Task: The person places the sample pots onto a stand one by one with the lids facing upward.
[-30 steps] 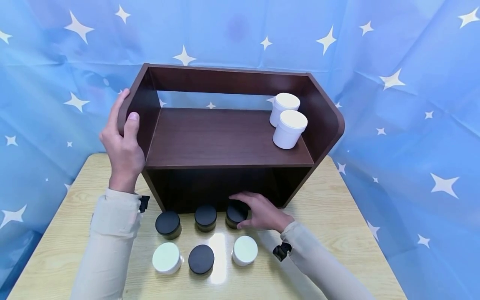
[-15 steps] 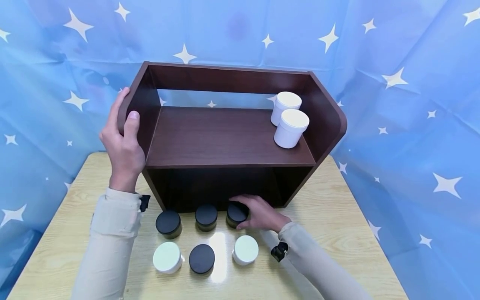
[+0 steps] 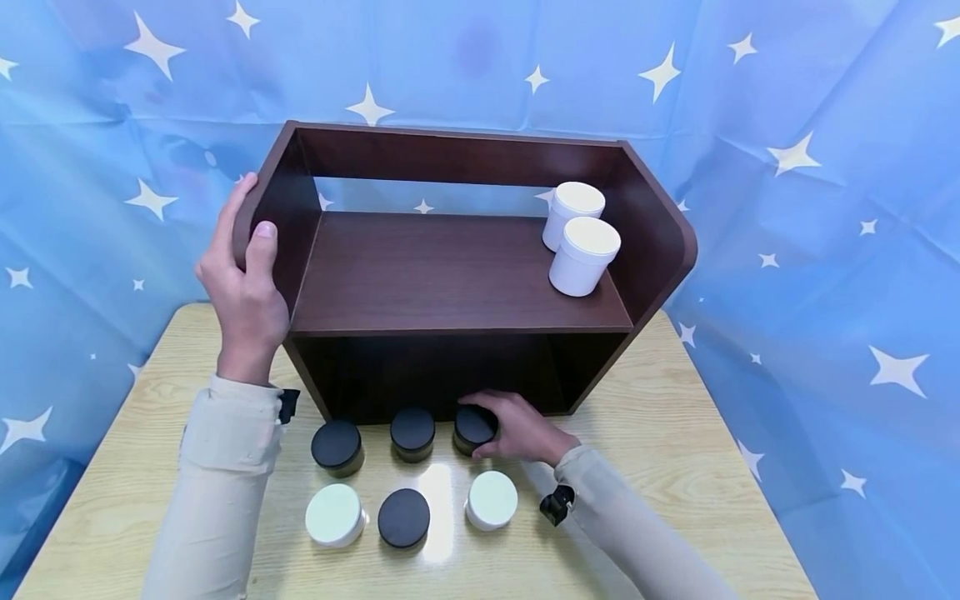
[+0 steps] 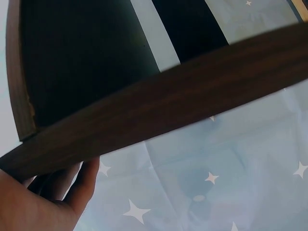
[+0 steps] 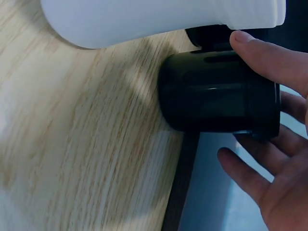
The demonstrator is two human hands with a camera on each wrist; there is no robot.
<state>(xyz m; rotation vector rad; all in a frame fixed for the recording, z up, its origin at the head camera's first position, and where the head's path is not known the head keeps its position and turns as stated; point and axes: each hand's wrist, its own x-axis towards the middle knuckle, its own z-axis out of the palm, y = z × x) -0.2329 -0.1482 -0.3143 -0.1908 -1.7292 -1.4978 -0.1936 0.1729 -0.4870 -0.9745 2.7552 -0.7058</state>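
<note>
A dark brown two-tier shelf (image 3: 442, 275) stands on the table. My left hand (image 3: 243, 292) grips its left side panel, thumb inside and fingers outside; the left wrist view shows the hand (image 4: 43, 207) under the panel's edge (image 4: 159, 110). At the lower opening, my right hand (image 3: 525, 429) holds a black lidded jar (image 3: 472, 425) between thumb and fingers. The right wrist view has this black jar (image 5: 216, 94) upright on the wood, the thumb (image 5: 269, 60) against its near side. The far fingers are partly hidden behind it.
Beside the held jar sit two black jars (image 3: 412, 432) (image 3: 337, 446). Nearer are a white jar (image 3: 334, 515), a black jar (image 3: 403, 518) and another white jar (image 3: 491, 500). Two white jars (image 3: 579, 262) (image 3: 576, 200) occupy the upper tier's right end. A starry blue cloth (image 3: 450, 58) hangs behind.
The right forearm has shifted slightly left while its hand stays at the same black jar. The head view has tilted a little. Jars and left hand keep their places.
</note>
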